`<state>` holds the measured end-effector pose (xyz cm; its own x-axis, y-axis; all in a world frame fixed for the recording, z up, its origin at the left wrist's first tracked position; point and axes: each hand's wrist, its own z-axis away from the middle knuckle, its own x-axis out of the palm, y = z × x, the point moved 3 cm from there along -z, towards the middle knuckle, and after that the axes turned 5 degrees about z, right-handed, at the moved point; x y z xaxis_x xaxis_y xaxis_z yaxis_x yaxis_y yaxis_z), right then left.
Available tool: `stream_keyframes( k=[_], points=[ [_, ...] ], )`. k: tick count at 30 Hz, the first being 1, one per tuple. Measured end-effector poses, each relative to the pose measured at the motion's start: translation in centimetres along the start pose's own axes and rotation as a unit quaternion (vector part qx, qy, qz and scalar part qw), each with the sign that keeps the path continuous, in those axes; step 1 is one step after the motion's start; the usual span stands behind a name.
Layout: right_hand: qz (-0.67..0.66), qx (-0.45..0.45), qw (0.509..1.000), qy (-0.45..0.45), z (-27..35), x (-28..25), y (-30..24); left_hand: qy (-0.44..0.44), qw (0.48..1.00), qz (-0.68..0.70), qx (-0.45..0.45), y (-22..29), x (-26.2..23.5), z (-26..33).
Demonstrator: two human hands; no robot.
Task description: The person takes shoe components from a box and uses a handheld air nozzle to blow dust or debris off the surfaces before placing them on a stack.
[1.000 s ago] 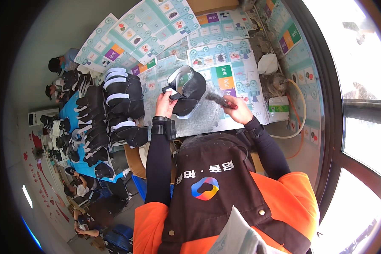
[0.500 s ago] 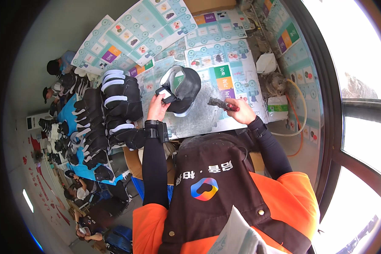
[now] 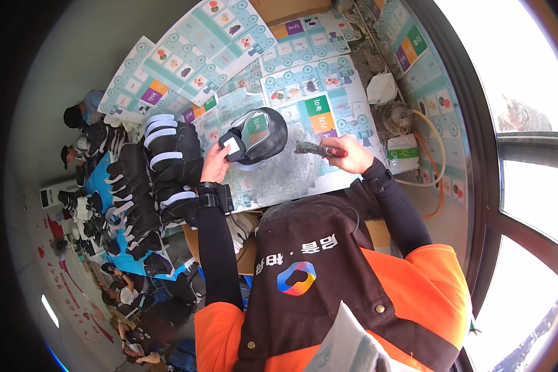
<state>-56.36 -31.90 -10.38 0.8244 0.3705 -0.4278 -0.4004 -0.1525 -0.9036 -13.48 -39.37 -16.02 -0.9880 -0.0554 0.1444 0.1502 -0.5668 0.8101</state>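
My left hand [image 3: 214,163] pinches one end of a black shoe upper [image 3: 270,137], a curved piece with a pale lining and a small white patch by my thumb. The upper is tilted over the printed work board, its opening showing the board through it. My right hand [image 3: 351,155] is closed round the red handle of a brush [image 3: 313,149]. Dark, clumped bristles point left toward the upper, with a gap between them.
Rows of black shoe uppers [image 3: 130,186] stand on a blue-covered table at left. Printed boards [image 3: 214,46] lean at the back. Right of the work board are a white packet with a green band [image 3: 402,153], a pale hose [image 3: 441,146] and a window frame. Other people sit at far left.
The shoe upper has turned and tilted in my left hand, so its opening shows wider. My left hand has shifted slightly left. The brush has moved slightly left.
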Motion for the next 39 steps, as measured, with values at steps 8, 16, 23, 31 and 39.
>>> stream_keyframes(
  k=[8, 16, 23, 31, 39],
  points=[
    [0.051, 0.008, 0.999, 0.010, 0.4, -1.6, 1.0, -0.043, 0.999, -0.022, 0.005, 2.4, -0.1, -0.4],
    [0.065, -0.036, 0.997, 0.018, 0.1, -2.6, 0.3, -0.079, 0.988, -0.123, 0.055, 4.2, 0.8, -2.0],
    [0.052, -0.071, 0.996, -0.010, 0.0, -3.0, -0.9, -0.065, 0.965, -0.230, 0.105, 5.6, 1.9, -2.9],
    [0.038, -0.085, 0.995, -0.017, -0.3, -3.8, -1.8, -0.084, 0.901, -0.377, 0.195, 7.0, 3.8, -2.4],
    [0.043, -0.101, 0.993, -0.033, -0.9, -3.2, -1.3, -0.058, 0.834, -0.496, 0.236, 7.7, 8.3, -0.4]
  ],
)
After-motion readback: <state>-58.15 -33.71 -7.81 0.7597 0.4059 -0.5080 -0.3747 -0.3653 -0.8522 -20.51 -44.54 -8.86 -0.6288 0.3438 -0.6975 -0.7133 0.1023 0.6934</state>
